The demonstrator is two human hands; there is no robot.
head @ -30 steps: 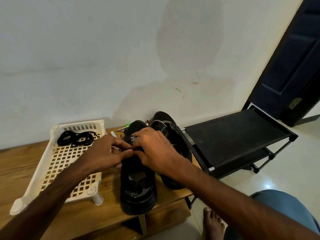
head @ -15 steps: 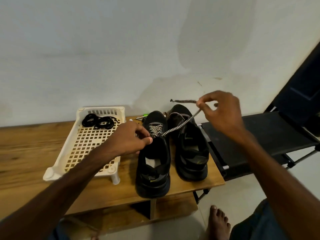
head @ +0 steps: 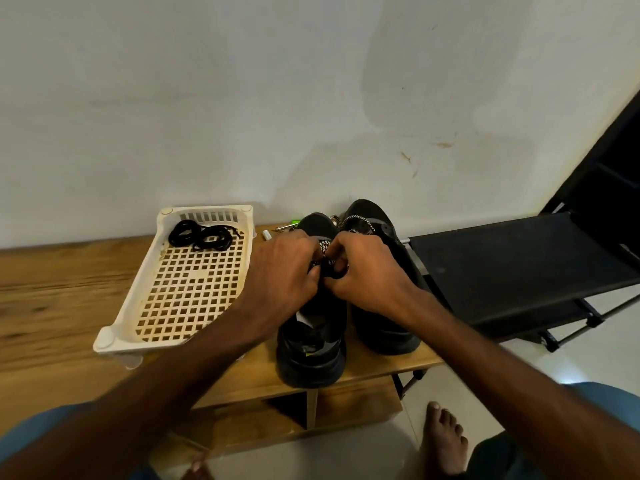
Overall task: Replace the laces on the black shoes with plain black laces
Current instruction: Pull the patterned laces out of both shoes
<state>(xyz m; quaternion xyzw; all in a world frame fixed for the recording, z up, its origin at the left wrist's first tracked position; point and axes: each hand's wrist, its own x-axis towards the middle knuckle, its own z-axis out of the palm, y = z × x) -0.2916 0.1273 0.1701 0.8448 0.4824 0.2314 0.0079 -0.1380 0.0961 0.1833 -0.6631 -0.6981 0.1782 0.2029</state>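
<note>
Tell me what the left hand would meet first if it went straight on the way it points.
Probably the speckled lace on the nearer shoe, right by the left hand; just past it, the right hand. Depth is unclear.

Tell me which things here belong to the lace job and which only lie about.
Job: left hand and right hand, both pinching the speckled lace; the shoe under them; the other shoe; black laces in the white basket.
Lying about: black rack, green-handled tool, small white object.
</note>
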